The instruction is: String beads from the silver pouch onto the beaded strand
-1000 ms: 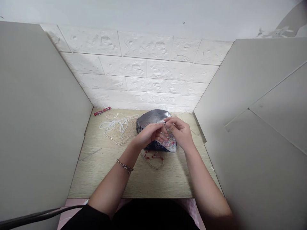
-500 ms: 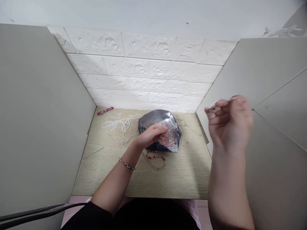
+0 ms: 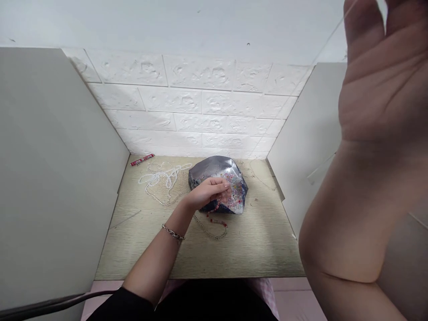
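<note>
My left hand (image 3: 209, 191) is closed in a pinch over an opened silver and dark blue bag (image 3: 214, 165) that holds many small coloured beads. From its fingers hangs a string of red and clear beads (image 3: 219, 222), whose lower loop lies on the tabletop. High at the right, close to the camera, is my right hand (image 3: 384, 84), palm showing. Its fingertips are cut off by the top edge. A thin, taut thread (image 3: 321, 51) slants from the bag area up past its little finger, and appears held by those fingers.
Looped white and clear bead strands (image 3: 163, 176) lie left of the bag on the wooden tabletop (image 3: 261, 249). A small red item (image 3: 142, 159) is at the back left. Grey panels (image 3: 60, 169) flank the tabletop, with a white brick-pattern wall (image 3: 187, 98) behind. A dark cable (image 3: 67, 305) crosses bottom left.
My right hand has swung up and rightward, nearer the camera, with the thread now stretched visibly. My left hand keeps its place at the bag. The view has shifted slightly.
</note>
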